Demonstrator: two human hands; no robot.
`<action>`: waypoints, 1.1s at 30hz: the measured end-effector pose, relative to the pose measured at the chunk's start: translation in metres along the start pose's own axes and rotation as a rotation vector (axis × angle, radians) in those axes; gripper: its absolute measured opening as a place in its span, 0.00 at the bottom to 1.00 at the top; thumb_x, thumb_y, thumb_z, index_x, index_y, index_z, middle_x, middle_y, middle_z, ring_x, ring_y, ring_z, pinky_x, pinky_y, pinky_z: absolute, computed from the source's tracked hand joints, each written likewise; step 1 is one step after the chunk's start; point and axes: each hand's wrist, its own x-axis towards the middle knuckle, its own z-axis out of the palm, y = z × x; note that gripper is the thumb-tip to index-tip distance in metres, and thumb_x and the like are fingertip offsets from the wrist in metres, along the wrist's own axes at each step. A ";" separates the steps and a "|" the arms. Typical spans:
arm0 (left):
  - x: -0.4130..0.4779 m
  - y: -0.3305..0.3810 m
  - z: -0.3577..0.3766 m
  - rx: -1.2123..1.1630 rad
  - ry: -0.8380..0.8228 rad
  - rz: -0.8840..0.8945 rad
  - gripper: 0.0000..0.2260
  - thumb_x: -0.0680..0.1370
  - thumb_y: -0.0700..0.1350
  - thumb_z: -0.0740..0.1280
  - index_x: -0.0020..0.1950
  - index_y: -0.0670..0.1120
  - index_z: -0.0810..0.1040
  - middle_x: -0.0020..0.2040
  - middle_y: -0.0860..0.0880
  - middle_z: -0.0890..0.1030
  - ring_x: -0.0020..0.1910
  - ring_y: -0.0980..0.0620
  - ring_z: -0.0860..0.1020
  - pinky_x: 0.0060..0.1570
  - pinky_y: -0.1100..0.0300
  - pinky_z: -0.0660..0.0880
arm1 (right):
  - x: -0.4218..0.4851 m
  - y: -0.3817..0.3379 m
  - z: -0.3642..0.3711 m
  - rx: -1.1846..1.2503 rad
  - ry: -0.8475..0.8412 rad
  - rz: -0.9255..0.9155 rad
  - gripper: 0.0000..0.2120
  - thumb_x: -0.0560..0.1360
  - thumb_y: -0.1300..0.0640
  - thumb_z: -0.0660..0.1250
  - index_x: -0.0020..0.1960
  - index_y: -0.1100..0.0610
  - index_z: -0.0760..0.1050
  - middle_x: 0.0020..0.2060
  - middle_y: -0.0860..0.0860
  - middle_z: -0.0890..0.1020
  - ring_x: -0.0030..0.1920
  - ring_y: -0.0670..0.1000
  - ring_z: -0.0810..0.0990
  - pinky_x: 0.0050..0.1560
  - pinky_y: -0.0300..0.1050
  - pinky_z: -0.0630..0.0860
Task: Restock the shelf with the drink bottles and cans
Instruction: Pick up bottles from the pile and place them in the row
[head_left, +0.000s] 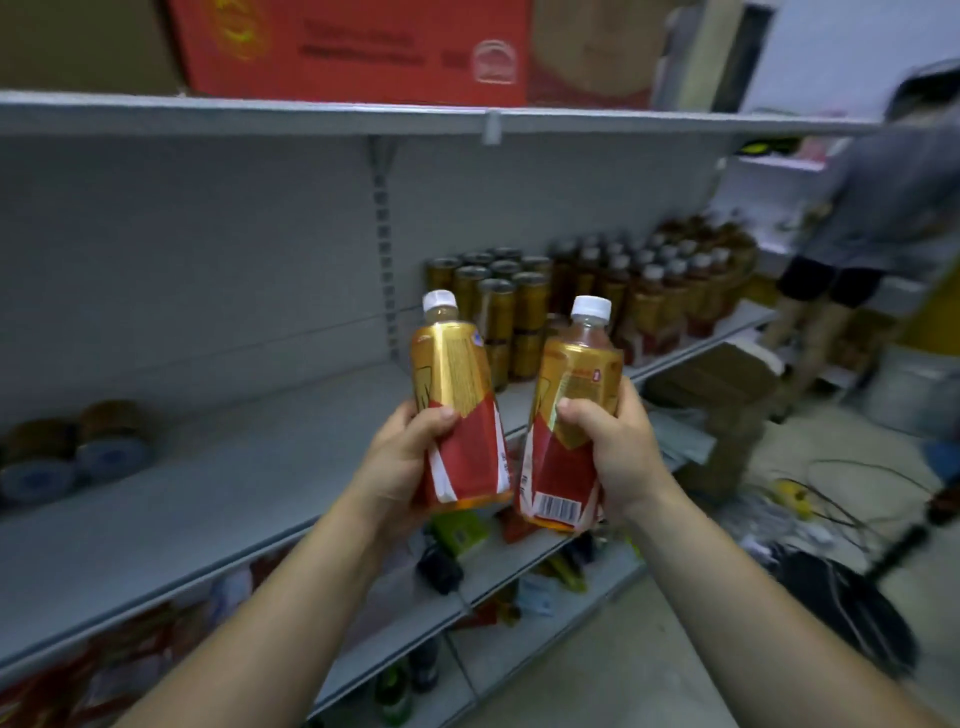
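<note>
Just in front of the grey shelf, the left hand curls its fingers round the left bottle and the right hand round the right bottle. The 2 are white-capped and hold pale amber drink. Gold cans and capped bottles stand toward the shelf's right end.

middle shelf: grey metal, runs lower left to centre right | cans: gold, stacked two high, centre of frame | bottles: white caps, rows just right of the cans | tins: round, blurred, far left | top shelf: red box, upper centre
</note>
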 end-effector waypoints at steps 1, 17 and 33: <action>0.011 -0.007 0.019 0.027 -0.035 -0.012 0.23 0.65 0.45 0.68 0.59 0.43 0.71 0.43 0.41 0.83 0.38 0.45 0.82 0.34 0.50 0.80 | 0.002 -0.006 -0.020 0.003 0.046 -0.015 0.27 0.55 0.48 0.74 0.53 0.47 0.75 0.38 0.49 0.84 0.40 0.53 0.84 0.37 0.48 0.78; 0.206 -0.080 0.197 0.257 -0.377 -0.022 0.18 0.64 0.49 0.73 0.53 0.53 0.75 0.46 0.47 0.84 0.43 0.47 0.84 0.38 0.53 0.80 | 0.110 -0.054 -0.197 -0.235 0.484 -0.172 0.28 0.60 0.43 0.75 0.58 0.46 0.73 0.45 0.46 0.84 0.45 0.49 0.84 0.39 0.43 0.79; 0.341 -0.135 0.301 0.429 -0.314 0.090 0.21 0.63 0.53 0.76 0.52 0.61 0.73 0.50 0.54 0.82 0.46 0.57 0.82 0.42 0.59 0.77 | 0.243 -0.070 -0.322 -0.326 0.444 -0.158 0.30 0.59 0.50 0.75 0.59 0.45 0.71 0.52 0.50 0.81 0.51 0.50 0.81 0.47 0.47 0.79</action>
